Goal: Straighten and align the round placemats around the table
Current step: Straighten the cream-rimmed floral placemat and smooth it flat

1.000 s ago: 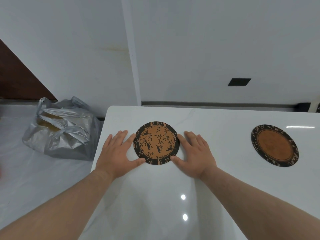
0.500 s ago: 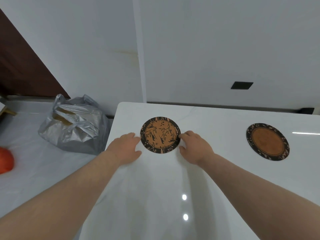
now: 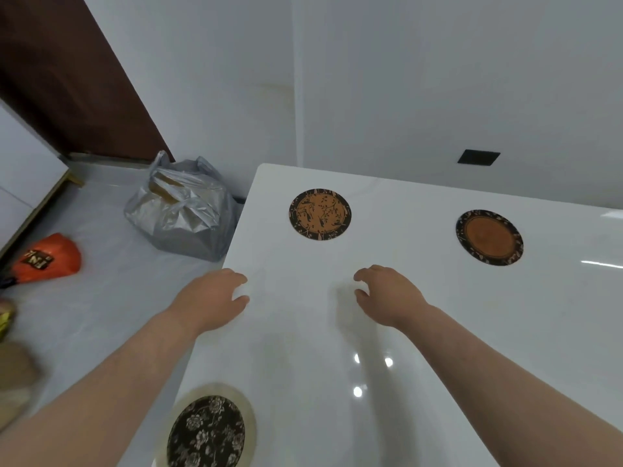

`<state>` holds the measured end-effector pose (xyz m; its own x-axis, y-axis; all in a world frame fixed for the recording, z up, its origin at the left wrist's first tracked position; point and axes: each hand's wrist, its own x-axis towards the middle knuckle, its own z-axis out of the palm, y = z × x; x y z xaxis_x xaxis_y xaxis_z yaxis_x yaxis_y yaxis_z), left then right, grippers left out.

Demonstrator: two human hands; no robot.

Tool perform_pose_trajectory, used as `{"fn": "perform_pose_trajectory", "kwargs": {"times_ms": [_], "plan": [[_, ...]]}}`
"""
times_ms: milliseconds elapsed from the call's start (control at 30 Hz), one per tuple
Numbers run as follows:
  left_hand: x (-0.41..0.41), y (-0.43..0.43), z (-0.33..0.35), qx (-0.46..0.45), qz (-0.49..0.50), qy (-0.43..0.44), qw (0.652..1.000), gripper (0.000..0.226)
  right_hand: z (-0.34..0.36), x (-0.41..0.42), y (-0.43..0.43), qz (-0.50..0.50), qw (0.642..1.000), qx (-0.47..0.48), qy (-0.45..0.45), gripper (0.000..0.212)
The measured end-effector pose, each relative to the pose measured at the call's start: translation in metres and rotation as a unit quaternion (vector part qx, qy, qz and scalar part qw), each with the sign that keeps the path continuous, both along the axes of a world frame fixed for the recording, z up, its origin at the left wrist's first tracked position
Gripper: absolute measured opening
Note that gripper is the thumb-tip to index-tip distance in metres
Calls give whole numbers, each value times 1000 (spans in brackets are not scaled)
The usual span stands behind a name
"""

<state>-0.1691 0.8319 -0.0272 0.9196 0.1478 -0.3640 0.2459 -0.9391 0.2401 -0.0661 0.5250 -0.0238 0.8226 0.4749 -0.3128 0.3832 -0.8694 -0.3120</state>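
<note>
Both hands pull back from the bird-patterned placemat (image 3: 320,214), leaving it flat near the counter's (image 3: 438,332) far corner. Left hand (image 3: 215,298) and right hand (image 3: 387,294) hover with fingers loosely curled, holding nothing. The floral placemat (image 3: 205,429) probably comes next.

head | above table (image 3: 421,315) | faces forward-down | close

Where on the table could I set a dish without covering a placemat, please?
The table is barest on the right, between the brown placemat and the right hand. A smaller gap lies between the bird placemat and the brown one. The left edge, with left hand and floral placemat, is tighter.
</note>
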Motion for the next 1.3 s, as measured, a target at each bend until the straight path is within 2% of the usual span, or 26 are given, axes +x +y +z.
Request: {"fn": "perform_pose_trajectory", "kwargs": {"times_ms": [233,700,1033,1100,1233,1300], "plan": [[-65,-8,15,-31,60,-15,998,48,21,-40,0,3,999,39,-11,42],[-186,33,14,-73,148,9,986,49,24,-140,30,17,999,28,7,40],[-255,34,-7,-155,153,16,976,36,8,-242,64,3,997,15,77,43],[-265,32,-14,-161,145,16,976,33,0,-257,70,8,997,4,75,44],[-280,31,-32,-158,123,27,979,42,-17,-278,76,19,996,-25,81,47],[-281,27,-38,-157,121,23,980,36,-26,-284,76,21,995,-36,89,48]]}}
